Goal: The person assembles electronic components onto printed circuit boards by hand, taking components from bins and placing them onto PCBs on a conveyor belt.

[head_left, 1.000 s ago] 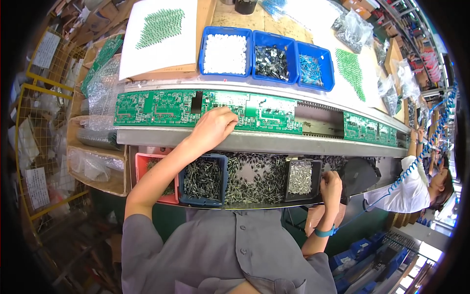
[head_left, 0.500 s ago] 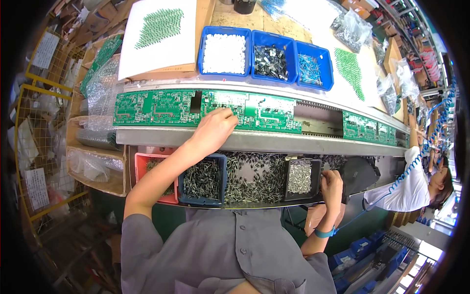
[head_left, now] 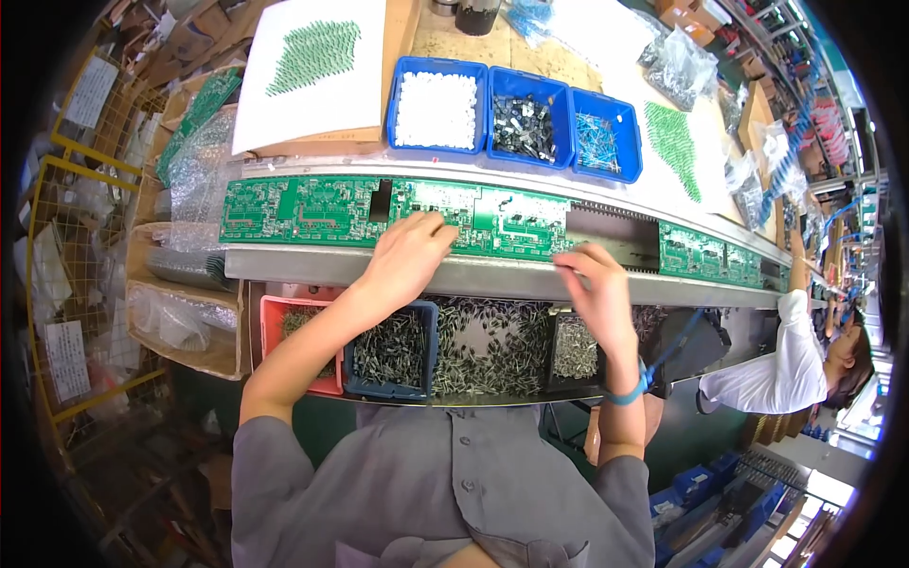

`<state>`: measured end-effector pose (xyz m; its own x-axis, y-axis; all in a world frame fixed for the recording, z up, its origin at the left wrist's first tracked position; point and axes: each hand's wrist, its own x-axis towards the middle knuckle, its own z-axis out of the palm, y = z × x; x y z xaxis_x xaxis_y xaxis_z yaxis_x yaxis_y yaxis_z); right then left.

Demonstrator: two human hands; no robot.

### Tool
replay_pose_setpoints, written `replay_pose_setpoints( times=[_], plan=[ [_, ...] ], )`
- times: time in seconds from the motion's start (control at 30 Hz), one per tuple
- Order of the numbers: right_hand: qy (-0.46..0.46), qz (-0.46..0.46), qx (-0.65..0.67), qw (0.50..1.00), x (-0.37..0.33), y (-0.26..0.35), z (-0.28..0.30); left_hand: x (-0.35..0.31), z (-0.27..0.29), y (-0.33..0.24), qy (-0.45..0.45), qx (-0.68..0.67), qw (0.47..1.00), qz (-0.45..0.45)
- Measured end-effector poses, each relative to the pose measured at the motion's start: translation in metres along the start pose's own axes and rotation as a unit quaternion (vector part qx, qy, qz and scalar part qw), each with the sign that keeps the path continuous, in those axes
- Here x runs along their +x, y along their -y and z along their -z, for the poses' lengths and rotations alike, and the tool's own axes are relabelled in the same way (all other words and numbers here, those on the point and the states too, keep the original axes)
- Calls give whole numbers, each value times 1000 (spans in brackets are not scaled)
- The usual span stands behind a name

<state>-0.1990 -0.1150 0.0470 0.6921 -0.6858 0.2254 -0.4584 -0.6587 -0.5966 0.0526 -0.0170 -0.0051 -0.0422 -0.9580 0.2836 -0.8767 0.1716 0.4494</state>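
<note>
Green circuit boards lie end to end along a metal rail (head_left: 379, 262). My left hand (head_left: 412, 254) rests with curled fingers at the near part of the middle board (head_left: 516, 220); its fingertips, and anything in them, are hidden. Just off this board's right end, over the rail, is my right hand (head_left: 598, 289), thumb and forefinger pinched together. Whatever sits in that pinch is too small to make out. Below it, partly covered by the wrist, stands a black bin of small silvery parts (head_left: 574, 348). A blue band (head_left: 632, 386) with a coiled cord circles my right wrist.
Nearer me are a red bin (head_left: 275, 317), a dark blue bin of black parts (head_left: 388, 346) and a tray of loose leaded parts (head_left: 483, 346). Three blue bins (head_left: 436, 149) stand beyond the rail. Cardboard boxes (head_left: 237, 355) flank the left; a co-worker in white (head_left: 786, 369) is at right.
My right hand has moved up and left, from beside the black bin to the rail by the middle board's right end. The left hand stays nearly in place.
</note>
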Motion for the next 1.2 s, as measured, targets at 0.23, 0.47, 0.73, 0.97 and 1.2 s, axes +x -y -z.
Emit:
replay_pose_setpoints(
  times=[0.23,0.47,0.73,0.97,1.2],
  plan=[
    [61,103,34,992,50,0,-62,-64,79,-5,70,-128,975,169],
    [74,106,13,992,58,0,-74,-147,100,-8,164,-45,932,319],
    [81,108,5,991,61,0,-78,-166,78,-7,92,31,955,280],
    [84,103,4,991,60,-2,-80,-169,76,-5,96,36,959,263],
    [80,109,8,991,60,-2,-81,-166,75,-8,47,32,964,261]
  ],
)
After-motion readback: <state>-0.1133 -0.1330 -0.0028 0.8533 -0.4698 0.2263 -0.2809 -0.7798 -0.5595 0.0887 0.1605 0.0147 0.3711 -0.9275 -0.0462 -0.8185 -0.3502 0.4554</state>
